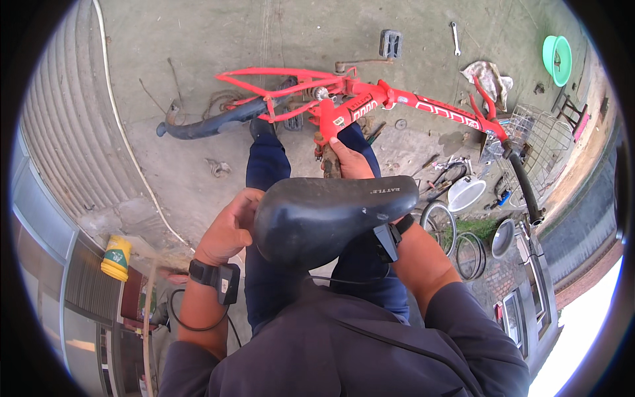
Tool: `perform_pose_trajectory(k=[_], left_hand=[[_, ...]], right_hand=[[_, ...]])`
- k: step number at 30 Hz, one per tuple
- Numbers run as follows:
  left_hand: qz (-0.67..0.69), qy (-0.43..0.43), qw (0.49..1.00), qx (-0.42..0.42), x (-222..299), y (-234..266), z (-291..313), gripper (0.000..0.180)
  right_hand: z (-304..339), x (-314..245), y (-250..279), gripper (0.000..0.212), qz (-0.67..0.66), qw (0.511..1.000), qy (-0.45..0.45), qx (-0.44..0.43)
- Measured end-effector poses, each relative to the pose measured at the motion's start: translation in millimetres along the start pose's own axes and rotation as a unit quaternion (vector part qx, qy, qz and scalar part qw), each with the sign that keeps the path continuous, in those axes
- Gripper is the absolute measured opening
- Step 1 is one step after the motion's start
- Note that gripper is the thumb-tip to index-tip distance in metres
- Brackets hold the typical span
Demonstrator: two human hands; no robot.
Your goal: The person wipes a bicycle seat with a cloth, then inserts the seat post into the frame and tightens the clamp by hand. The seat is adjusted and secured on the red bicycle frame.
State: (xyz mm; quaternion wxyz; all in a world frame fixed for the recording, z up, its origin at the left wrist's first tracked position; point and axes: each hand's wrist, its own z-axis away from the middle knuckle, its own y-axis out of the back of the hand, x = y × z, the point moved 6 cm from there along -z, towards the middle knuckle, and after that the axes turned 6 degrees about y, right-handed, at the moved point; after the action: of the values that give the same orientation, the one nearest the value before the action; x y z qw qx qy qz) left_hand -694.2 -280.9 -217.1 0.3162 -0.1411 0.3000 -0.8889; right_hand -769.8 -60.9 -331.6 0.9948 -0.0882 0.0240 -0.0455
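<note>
A black bicycle saddle sits in front of me on a rusty seat post, which runs into a red bicycle frame. At the saddle's broad left end is my left hand. It is closed against the edge, its fingers curled and partly hidden by the saddle. My right hand grips the seat post just below the frame, thumb along the post; the other fingers are mostly hidden. A black strap with a small device is on each wrist.
A black mudguard extends at the frame's left, with a crank pedal beyond. A wrench, a rag, a green basin, a wire basket and loose parts lie rightward. A yellow bucket stands left.
</note>
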Motion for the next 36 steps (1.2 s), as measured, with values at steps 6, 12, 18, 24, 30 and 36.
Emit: perform_pose_trajectory(k=[6,12,18,24,30,36], left_hand=[[-0.078,0.127,0.985,0.083,-1,31,-68,0.058],[-0.222,0.116,0.962,0.106,-16,26,-140,0.055],[-0.19,0.024,0.981,0.017,-54,16,-168,0.055],[-0.281,0.014,0.957,0.064,-70,35,-168,0.039],[-0.323,0.063,0.94,0.085,-66,37,-163,0.035],[-0.281,0.054,0.953,0.095,-72,34,-164,0.035]], right_hand=[[8,-7,-6,0.04,-0.007,1.0,0.007,0.009],[8,-9,-6,0.042,0.006,1.0,0.003,0.003],[-3,-2,-1,0.038,-0.054,0.998,0.011,-0.027],[-4,-1,6,0.038,-0.017,1.0,0.0,-0.02],[-4,-1,2,0.037,-0.054,0.998,0.006,-0.024],[-2,-1,2,0.039,-0.045,0.999,-0.004,-0.025]])
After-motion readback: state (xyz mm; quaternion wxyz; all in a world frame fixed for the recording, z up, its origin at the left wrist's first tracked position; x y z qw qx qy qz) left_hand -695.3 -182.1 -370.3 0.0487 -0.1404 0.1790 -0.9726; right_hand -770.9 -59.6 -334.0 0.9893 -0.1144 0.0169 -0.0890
